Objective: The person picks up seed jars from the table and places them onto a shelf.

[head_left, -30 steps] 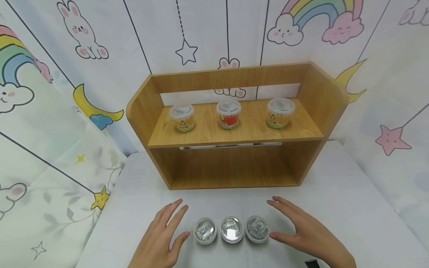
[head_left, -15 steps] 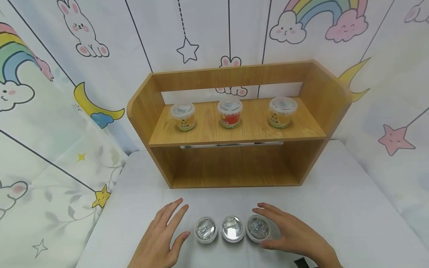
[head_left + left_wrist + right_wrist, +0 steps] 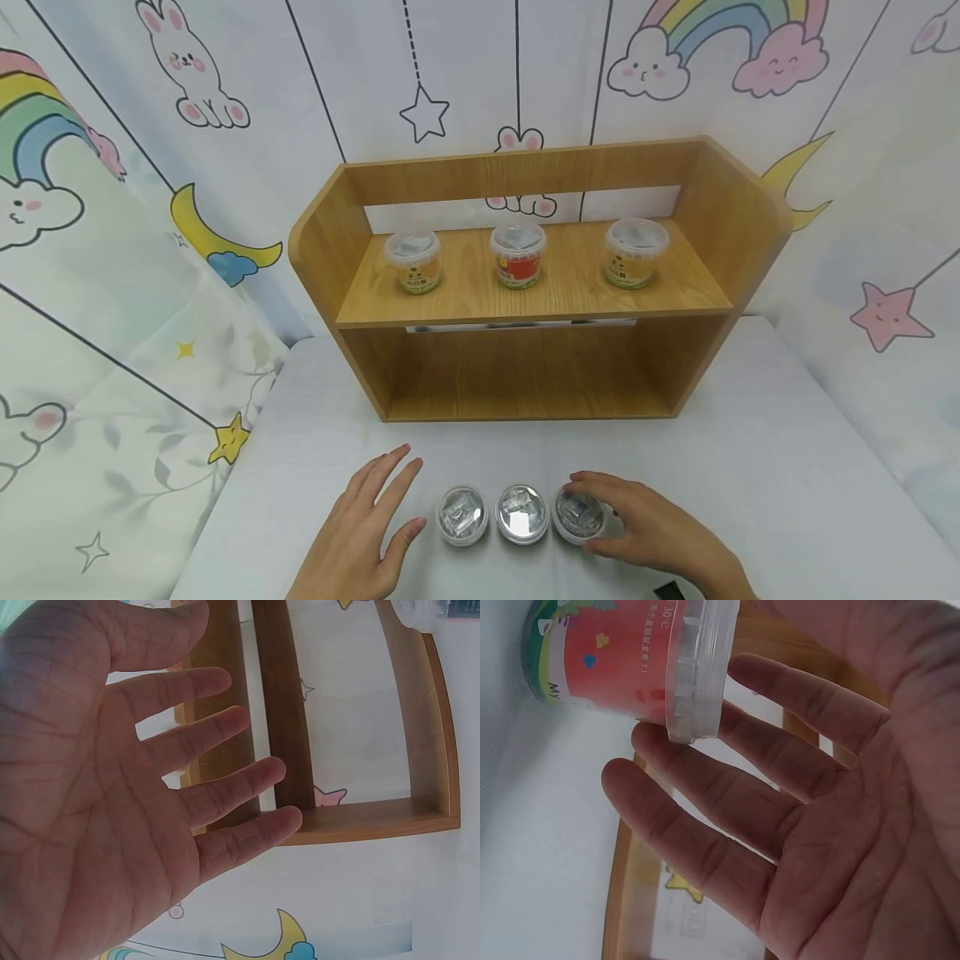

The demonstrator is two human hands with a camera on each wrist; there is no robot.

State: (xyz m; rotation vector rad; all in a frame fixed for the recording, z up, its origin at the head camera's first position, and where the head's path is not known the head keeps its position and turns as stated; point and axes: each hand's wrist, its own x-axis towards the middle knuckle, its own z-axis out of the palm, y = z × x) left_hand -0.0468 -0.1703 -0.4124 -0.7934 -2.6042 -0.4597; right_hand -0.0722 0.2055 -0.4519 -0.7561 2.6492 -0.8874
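Note:
Three small lidded cups stand in a row on the grey table (image 3: 750,467), near its front edge. My right hand (image 3: 592,512) arches over the right cup (image 3: 576,512), fingers past its far side and thumb at its near rim. In the right wrist view the fingers (image 3: 705,795) are spread and nearly straight, and they touch the clear lid rim of the red-labelled cup (image 3: 622,660). My left hand (image 3: 405,500) lies flat and open just left of the left cup (image 3: 462,517), not touching it. The middle cup (image 3: 522,515) stands free. The left wrist view shows the left hand's (image 3: 217,727) spread fingers holding nothing.
A wooden two-level shelf unit (image 3: 525,367) stands behind the cups. Three more lidded cups (image 3: 517,256) sit on its upper level, and the lower level holds nothing. Cartoon-print curtains close off the back and both sides.
My right hand has moved left and drawn in around the right cup. The left hand and all the cups have stayed put.

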